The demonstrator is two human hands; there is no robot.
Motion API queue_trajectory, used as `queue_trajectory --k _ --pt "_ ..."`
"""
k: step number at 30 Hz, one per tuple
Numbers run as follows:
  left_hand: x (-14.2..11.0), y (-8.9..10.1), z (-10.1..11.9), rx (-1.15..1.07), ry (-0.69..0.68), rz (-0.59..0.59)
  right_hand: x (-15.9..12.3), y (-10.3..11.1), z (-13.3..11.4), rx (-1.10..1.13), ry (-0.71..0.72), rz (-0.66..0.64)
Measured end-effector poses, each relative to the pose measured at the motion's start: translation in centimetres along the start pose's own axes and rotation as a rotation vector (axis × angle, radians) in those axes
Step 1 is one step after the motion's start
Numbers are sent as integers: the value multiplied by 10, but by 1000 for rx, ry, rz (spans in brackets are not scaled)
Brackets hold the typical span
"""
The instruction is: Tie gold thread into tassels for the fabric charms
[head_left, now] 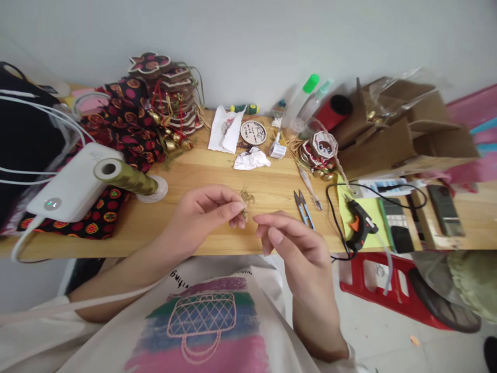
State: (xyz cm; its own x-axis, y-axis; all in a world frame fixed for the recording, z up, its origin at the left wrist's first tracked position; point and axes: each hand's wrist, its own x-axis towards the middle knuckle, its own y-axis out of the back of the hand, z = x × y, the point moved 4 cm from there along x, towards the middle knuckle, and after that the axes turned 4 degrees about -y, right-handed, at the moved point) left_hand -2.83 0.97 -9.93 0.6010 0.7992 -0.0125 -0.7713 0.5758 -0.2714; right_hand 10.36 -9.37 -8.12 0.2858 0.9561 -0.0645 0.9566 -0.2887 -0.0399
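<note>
My left hand [213, 210] is just above the table's front edge, thumb and forefinger pinched on a small tangle of olive-green thread [247, 197]. Loose strands stick up past the fingertips. A short gap to the right, my right hand [293, 246] has its fingers curled and the thumb against them; anything thin between them is too small to make out. Blue-handled thread snips [304, 209] lie on the table beyond my right hand. To the left, a spool of olive-green cord [128, 176] leans over a white round base [155, 190].
Stacked fabric ornaments [171, 93] with bells stand at the back left, near a white device [73, 181]. White paper [226, 129] and a round wooden disc [253, 132] lie at the back. To the right are a glue gun [361, 225] and a cardboard box [380, 142].
</note>
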Motion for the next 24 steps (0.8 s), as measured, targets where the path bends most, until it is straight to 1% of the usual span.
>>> queue_trajectory --k 2,4,5,7,10,11,13,16,18,21,24 --pt "1 2 -2 31 24 11 11 6 7 -212 58 58" --pt "2 6 -4 57 56 35 28 13 19 -555 91 158" --pt "2 9 -5 68 62 52 39 17 27 -651 90 194" --pt "2 15 -6 86 54 85 64 24 40 -772 95 226" --pt "2 23 -5 111 35 119 102 28 51 -974 96 224" --pt "2 25 -4 119 31 125 113 26 52 -1041 97 201" --pt "1 29 -3 133 27 136 130 17 51 -1167 102 110" --pt "0 34 -2 145 25 160 147 -5 49 -1338 111 -74" --pt "-2 37 -1 149 23 179 155 -19 48 -1446 110 -166" --pt "-5 43 1 153 18 203 168 -37 50 -1586 105 -271" --pt "-8 49 6 155 12 226 179 -48 54 -1689 98 -358"
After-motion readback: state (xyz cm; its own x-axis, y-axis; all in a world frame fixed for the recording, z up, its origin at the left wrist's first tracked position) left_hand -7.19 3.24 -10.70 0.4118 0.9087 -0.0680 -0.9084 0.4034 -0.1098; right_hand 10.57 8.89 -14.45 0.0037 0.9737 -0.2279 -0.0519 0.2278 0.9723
